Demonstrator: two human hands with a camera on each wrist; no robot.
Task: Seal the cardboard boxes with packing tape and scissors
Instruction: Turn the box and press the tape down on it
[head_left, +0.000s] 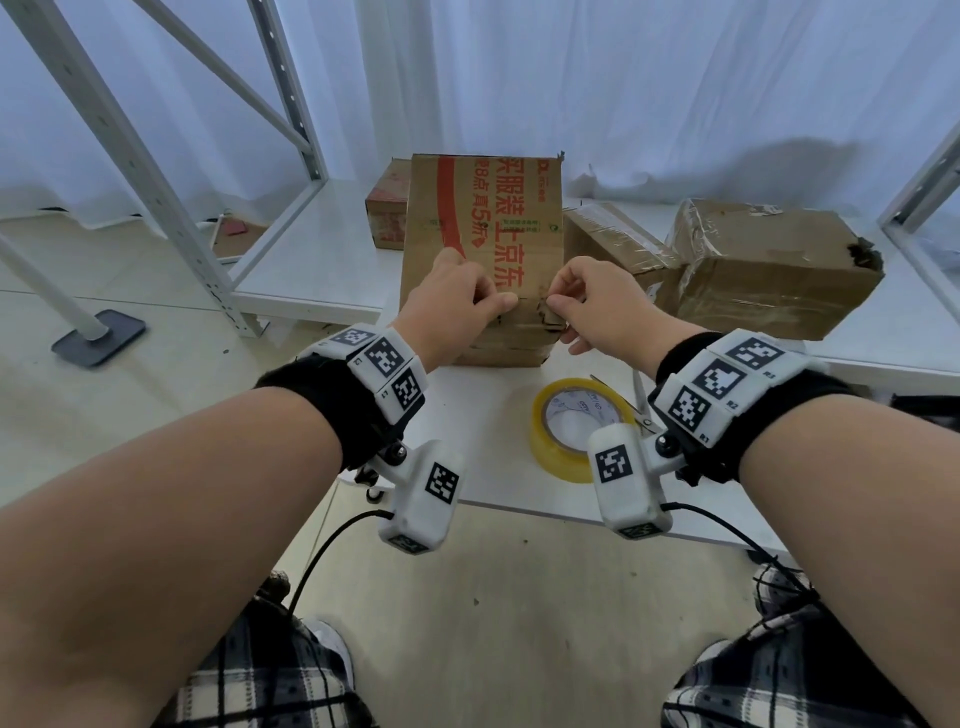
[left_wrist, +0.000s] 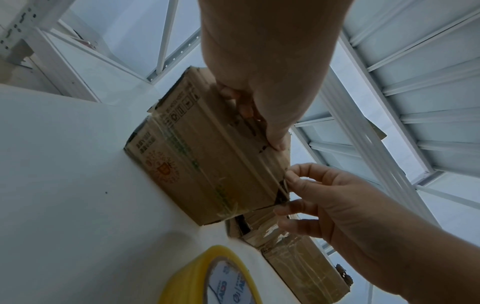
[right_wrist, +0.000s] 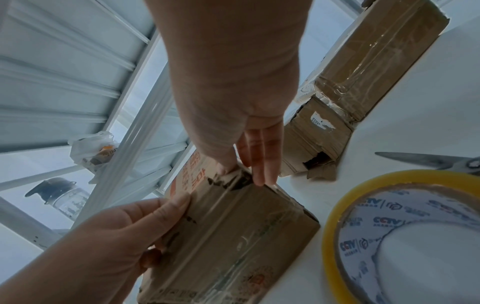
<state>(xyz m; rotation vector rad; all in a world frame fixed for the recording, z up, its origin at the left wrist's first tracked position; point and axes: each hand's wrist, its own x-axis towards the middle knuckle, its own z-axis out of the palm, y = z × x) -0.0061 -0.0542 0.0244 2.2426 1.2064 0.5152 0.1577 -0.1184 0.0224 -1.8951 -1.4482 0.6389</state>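
Printed box (head_left: 483, 249): and here it stands on the white table (head_left: 488, 415), red lettering up top; this is our landmark, both hands on its near top edge.
Left hand (head_left: 449, 293): fingers curled over the box's near edge at the left corner, thumb pressed on the near face; it grips the box.
Right hand (head_left: 597, 296): thumb and forefinger pinching at the torn right corner of the same edge, the other fingers loose just beside the box. What exactly sits in that pinch, cardboard or a strip of tape, cannot be told.
Near face: glossy clear tape shows across it in the wrist views, ragged dark tears along the top.
Tape roll (head_left: 576, 428): yellow, lying flat on the table, nearer the person than the box and a little to its right, apart from it.
Scissors (head_left: 641, 402): on the table just right of the roll, partly hidden behind the right wrist rig.
Taped boxes (head_left: 769, 270): two of them, right of the printed box, wrapped in clear tape, one with a torn corner.
Small box (head_left: 387, 208): behind the printed box, at its left.
Shelf frame (head_left: 171, 171): white metal, well left of the box.
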